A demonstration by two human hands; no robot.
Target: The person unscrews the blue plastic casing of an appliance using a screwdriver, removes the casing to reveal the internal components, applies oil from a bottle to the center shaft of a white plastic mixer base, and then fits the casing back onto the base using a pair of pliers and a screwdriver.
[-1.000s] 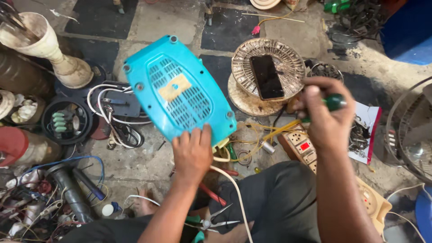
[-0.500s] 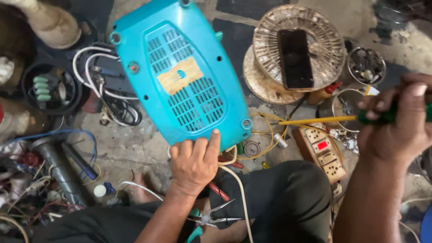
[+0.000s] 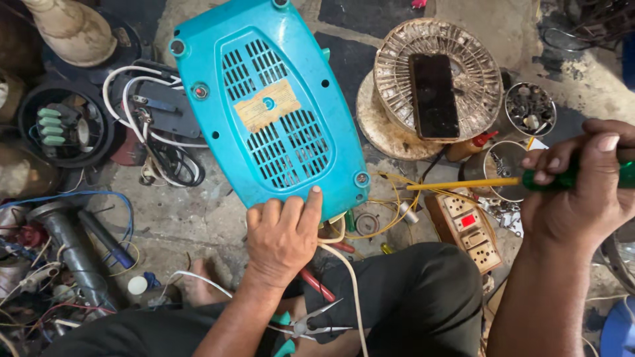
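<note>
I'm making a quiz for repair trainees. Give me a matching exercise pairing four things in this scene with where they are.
Things:
1. turquoise casing
2. screwdriver
3. black phone
4. pliers

Places:
A. on the round wire grille
B. in the right hand
C. on the person's lap
D. under the left hand, on the floor

Pairs: 1-D, 2-B, 3-A, 4-C

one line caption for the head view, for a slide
Left hand steadies a turquoise vented casing while right hand holds a green-handled screwdriver.
</note>
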